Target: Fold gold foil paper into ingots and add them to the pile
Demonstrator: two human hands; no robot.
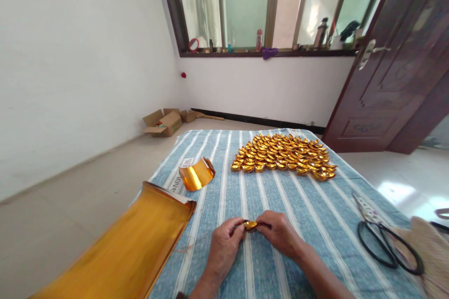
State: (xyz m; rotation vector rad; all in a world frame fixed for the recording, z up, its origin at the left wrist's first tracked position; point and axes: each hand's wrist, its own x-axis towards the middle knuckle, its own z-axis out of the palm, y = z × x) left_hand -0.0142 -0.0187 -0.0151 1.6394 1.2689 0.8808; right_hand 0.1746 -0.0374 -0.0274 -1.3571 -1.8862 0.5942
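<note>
Between my two hands is a small folded gold foil paper ingot (250, 225), just above the striped cloth. My left hand (226, 238) pinches its left end with thumb and fingers. At the other end, my right hand (278, 231) grips the tip the same way. Beyond them, a large cluster of finished gold paper ingots (280, 154) sits in rows on the cloth. A curled stack of gold foil sheets (197, 175) lies to the left of the cluster. Closer to me on the left is a long stack of gold foil paper (119, 238).
Black-handled scissors (382, 243) lie at the right edge of the blue striped cloth (224, 205), beside a beige fabric piece (430, 252). Open cardboard boxes (163, 123) stand on the floor by the wall. A brown door (382, 65) is at the right.
</note>
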